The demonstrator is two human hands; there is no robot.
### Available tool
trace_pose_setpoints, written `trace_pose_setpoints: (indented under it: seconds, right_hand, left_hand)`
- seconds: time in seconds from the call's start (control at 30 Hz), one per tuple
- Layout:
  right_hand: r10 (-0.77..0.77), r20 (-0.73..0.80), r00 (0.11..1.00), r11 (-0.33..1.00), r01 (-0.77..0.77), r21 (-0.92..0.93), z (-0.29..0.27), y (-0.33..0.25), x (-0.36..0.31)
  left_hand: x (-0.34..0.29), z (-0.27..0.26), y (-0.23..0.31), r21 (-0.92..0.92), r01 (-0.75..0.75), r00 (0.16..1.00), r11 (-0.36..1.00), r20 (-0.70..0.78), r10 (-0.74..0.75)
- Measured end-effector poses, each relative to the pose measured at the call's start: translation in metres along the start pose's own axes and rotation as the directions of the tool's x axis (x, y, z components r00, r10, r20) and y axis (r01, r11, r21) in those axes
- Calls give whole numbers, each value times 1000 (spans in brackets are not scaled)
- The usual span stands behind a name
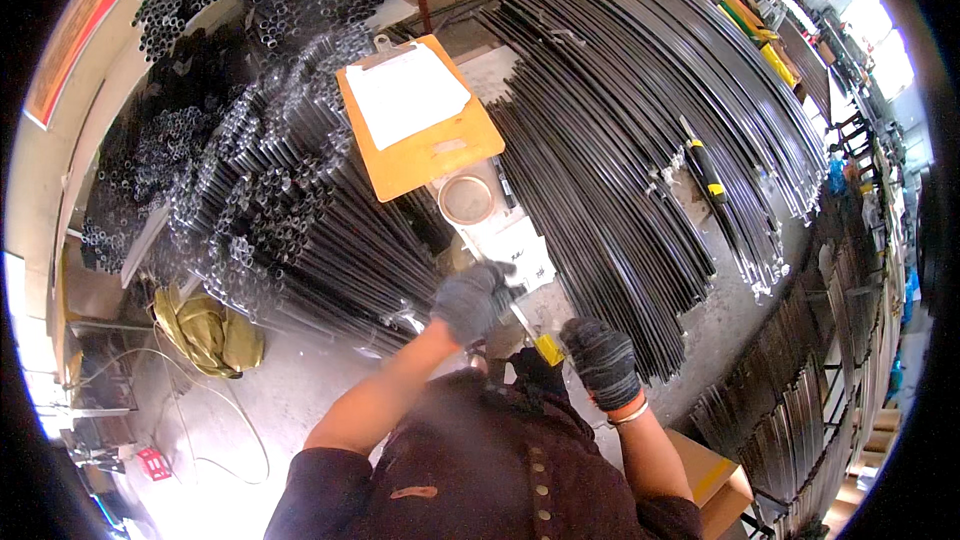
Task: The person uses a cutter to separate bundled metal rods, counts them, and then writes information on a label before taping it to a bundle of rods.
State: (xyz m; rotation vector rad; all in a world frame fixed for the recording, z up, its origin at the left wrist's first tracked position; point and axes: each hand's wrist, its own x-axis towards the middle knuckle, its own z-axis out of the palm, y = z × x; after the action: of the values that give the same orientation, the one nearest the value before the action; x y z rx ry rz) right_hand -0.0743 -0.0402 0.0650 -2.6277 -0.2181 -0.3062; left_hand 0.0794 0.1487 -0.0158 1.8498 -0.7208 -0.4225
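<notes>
My left hand (472, 302), in a dark knit glove, is closed over a slim light-coloured strip (520, 318) with a yellow block (548, 348) at its near end. The glove is slightly blurred and hides part of the strip. My right hand (600, 355), gloved too, is curled close beside the yellow block; what its fingers hold, if anything, is hidden. Beyond my left hand lie a white printed sheet (530, 252), a round tan ring-like item (467, 200) and a black marker (505, 183). Farther off, an orange clipboard (440, 162) carries white paper (410, 95).
Bundled dark metal tubes (300, 210) rise at left; long dark bars (600, 180) spread at right. A black-and-yellow knife (708, 172) rests on the bars. Nearer are an olive bag (208, 332), a cardboard box (705, 480) and racks of metal pieces (790, 410).
</notes>
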Motion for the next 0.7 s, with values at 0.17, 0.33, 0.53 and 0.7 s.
trace_pose_setpoints:
  seconds: [0.17,0.33,0.53,0.7]
  right_hand:
    - [254,-92,963,965,-246,93,5,19,-20]
    - [408,-6,913,913,-408,-18,7,36,-46]
    - [394,-40,918,913,-386,131,0,38,-37]
    - [373,49,926,924,-376,73,5,45,-17]
  left_hand:
    - [45,-8,25,800,65,996,597,-12,-93]
    - [50,-3,30,802,131,983,583,-28,-182]
    - [51,3,11,780,84,996,620,-49,-73]
    - [46,-4,10,413,213,962,886,-245,-117]
